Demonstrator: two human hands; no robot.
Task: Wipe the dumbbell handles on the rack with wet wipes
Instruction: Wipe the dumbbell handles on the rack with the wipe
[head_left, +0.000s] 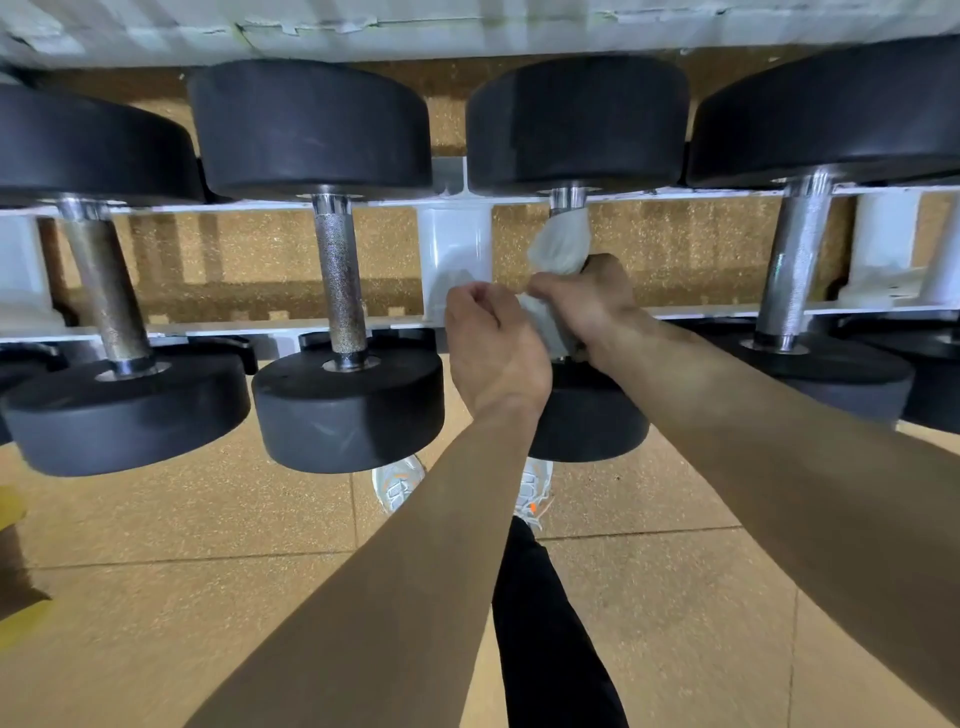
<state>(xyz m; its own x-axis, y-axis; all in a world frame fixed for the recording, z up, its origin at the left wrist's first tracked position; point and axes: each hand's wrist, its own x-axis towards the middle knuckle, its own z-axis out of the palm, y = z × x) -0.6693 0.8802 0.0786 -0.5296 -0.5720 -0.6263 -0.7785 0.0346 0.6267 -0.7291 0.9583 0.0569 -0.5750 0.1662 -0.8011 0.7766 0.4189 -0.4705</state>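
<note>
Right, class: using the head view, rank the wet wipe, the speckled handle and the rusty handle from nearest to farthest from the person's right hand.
1. Wet wipe: gripped in the right hand itself.
2. Speckled handle: one place over to the left.
3. Rusty handle: far left, two places over.

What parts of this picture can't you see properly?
Head view:
- Steel handle of the third dumbbell: mostly wrapped in the crumpled white wet wipe, gripped by the right hand.
- Whether the left hand pinches the wipe: its curled fingers face away.
- Grey-and-orange shoes: partly behind the left forearm.
- Black round dumbbell weight, upper right: cut by the right edge.
</note>
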